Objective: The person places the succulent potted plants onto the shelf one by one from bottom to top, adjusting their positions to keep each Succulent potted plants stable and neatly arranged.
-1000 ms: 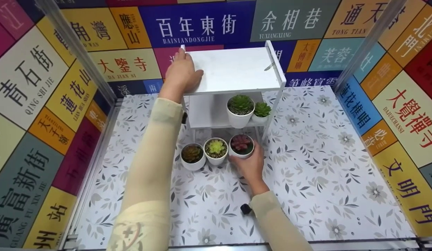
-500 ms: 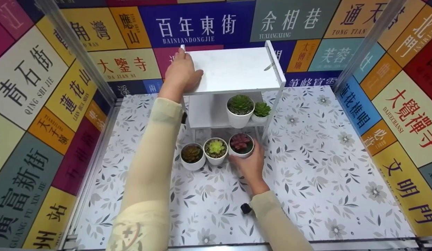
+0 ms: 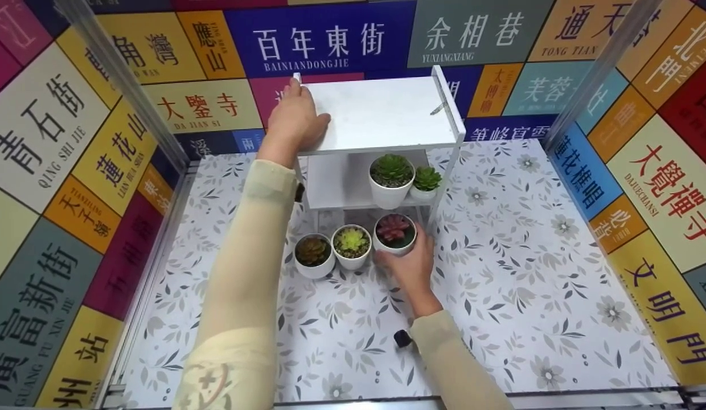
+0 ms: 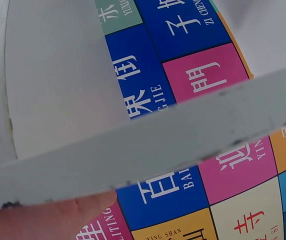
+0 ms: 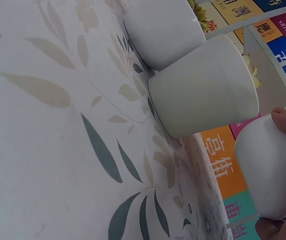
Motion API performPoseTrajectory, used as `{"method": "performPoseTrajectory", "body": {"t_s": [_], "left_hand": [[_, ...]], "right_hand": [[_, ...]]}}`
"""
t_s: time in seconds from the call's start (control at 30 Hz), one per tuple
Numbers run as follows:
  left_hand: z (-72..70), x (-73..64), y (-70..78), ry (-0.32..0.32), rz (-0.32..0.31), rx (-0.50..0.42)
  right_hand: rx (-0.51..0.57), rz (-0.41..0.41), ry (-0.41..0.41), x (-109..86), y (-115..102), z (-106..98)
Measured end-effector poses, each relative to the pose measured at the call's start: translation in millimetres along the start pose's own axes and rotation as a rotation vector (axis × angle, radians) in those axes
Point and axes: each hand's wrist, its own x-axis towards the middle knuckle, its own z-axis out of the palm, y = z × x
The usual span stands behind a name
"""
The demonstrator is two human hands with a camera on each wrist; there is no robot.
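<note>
My left hand [image 3: 295, 122] grips the left side edge of a white two-tier shelf [image 3: 381, 114], thumb over the top board. In the left wrist view, part of that hand [image 4: 48, 215] shows behind the shelf's pale rail [image 4: 143, 137]. My right hand [image 3: 413, 262] holds a white pot with a red succulent [image 3: 394, 230] by its side, in front of the shelf. The right wrist view shows this pot [image 5: 273, 160] between thumb and fingers, raised off the tabletop. To its left stand pots with a yellow-green succulent [image 3: 352, 245] and a brownish succulent [image 3: 313, 253].
On the shelf's lower tier, a larger potted green succulent [image 3: 392, 179] and a smaller one [image 3: 426, 181] stand at the right end. A leaf-patterned cover [image 3: 535, 273] lies under everything. Sign-printed walls [image 3: 324, 37] enclose the back and sides, with metal posts at the corners.
My right hand has raised the red succulent's pot slightly and moved it a little toward the shelf. My left hand keeps its grip on the shelf.
</note>
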Motion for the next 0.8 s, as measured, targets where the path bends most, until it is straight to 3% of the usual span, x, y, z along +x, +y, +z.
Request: {"method": "performPoseTrajectory", "body": {"t_s": [0.8], "left_hand": [[0.3,-1.6,-1.0,0.007,0.008,0.001]], "right_hand": [[0.010,-0.073,0.041,-7.5,-10.6,-3.7]]}}
